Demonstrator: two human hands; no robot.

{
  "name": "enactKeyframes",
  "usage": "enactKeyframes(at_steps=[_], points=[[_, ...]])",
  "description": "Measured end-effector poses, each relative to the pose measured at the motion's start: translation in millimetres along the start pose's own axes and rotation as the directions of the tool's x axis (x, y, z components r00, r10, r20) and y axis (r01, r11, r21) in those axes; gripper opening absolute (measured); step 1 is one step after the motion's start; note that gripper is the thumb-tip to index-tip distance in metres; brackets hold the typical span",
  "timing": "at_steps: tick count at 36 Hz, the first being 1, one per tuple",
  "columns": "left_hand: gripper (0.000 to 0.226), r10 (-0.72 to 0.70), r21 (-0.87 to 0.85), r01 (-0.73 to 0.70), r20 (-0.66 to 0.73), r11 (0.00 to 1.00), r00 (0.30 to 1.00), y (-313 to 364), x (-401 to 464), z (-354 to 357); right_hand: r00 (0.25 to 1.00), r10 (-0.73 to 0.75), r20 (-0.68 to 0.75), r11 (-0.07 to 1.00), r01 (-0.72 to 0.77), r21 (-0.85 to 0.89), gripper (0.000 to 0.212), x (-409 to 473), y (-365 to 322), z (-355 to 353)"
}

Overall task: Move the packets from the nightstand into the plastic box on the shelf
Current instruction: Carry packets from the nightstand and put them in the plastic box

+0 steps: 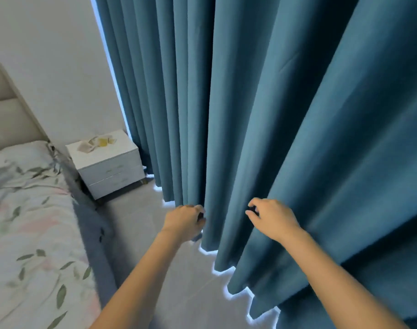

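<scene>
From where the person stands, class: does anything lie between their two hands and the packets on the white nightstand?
Nothing visible does. Bare grey floor runs from the left hand and right hand to the white two-drawer nightstand, where the pale and yellow packets lie. The floral-covered bed and teal curtain flank that path.
</scene>
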State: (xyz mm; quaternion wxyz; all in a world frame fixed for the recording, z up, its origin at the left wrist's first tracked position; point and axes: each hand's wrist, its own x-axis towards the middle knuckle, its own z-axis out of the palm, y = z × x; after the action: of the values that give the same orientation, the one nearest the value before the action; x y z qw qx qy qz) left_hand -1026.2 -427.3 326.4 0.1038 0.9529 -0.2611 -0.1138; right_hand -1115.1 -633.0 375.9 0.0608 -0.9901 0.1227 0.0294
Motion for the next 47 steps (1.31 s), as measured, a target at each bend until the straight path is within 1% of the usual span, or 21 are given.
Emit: enactKeyframes(at_steps=[5, 9, 14, 19, 23, 27, 31, 35, 41, 47], points=[[0.037, -0.142, 0.032, 0.144, -0.071, 0.989, 0.987, -28.6, 35.4, -10.5, 0.987, -0.158, 0.014, 0.987, 0.158, 0.023, 0.030, 80.5, -15.3, 4.1], [0.038, -0.228, 0.019, 0.229, -0.053, 0.973, 0.972, -62.4, 54.2, -16.5, 0.964, -0.260, 0.058, 0.966, 0.259, 0.022, 0.033, 137.9, -44.3, 13.4], [0.039, -0.371, 0.009, 0.372, -0.041, 0.928, 0.928, -135.2, 82.4, -38.4, 0.911, -0.399, 0.103, 0.916, 0.400, 0.015, 0.033, 222.9, -107.3, 28.2], [0.040, -0.455, 0.012, 0.455, -0.030, 0.890, 0.890, -219.5, 123.2, -67.9, 0.860, -0.498, 0.111, 0.867, 0.498, 0.026, 0.034, 309.2, -184.8, 36.4], [0.040, -0.487, 0.028, 0.489, -0.055, 0.872, 0.872, -285.4, 166.0, -97.4, 0.848, -0.518, 0.109, 0.854, 0.520, 0.017, 0.036, 381.5, -242.7, 35.8], [0.040, -0.482, 0.058, 0.484, -0.048, 0.873, 0.875, -338.1, 204.5, -121.0, 0.837, -0.536, 0.111, 0.843, 0.536, 0.034, 0.035, 445.7, -292.1, 30.7], [0.040, -0.505, 0.044, 0.508, -0.067, 0.860, 0.860, -386.1, 242.7, -140.1, 0.832, -0.537, 0.138, 0.842, 0.537, 0.039, 0.035, 501.9, -330.2, 28.1], [0.039, -0.510, 0.088, 0.513, -0.055, 0.854, 0.858, -427.9, 283.0, -152.9, 0.831, -0.532, 0.160, 0.844, 0.536, 0.024, 0.038, 556.6, -360.7, 34.1], [0.040, -0.553, 0.010, 0.554, -0.046, 0.832, 0.832, -491.8, 349.7, -170.2, 0.811, -0.553, 0.190, 0.829, 0.558, 0.034, 0.038, 649.5, -408.5, 52.2], [0.040, -0.601, -0.042, 0.599, -0.035, 0.799, 0.799, -557.1, 423.8, -187.0, 0.808, -0.565, 0.166, 0.824, 0.561, 0.077, 0.034, 751.7, -444.5, 64.4]])
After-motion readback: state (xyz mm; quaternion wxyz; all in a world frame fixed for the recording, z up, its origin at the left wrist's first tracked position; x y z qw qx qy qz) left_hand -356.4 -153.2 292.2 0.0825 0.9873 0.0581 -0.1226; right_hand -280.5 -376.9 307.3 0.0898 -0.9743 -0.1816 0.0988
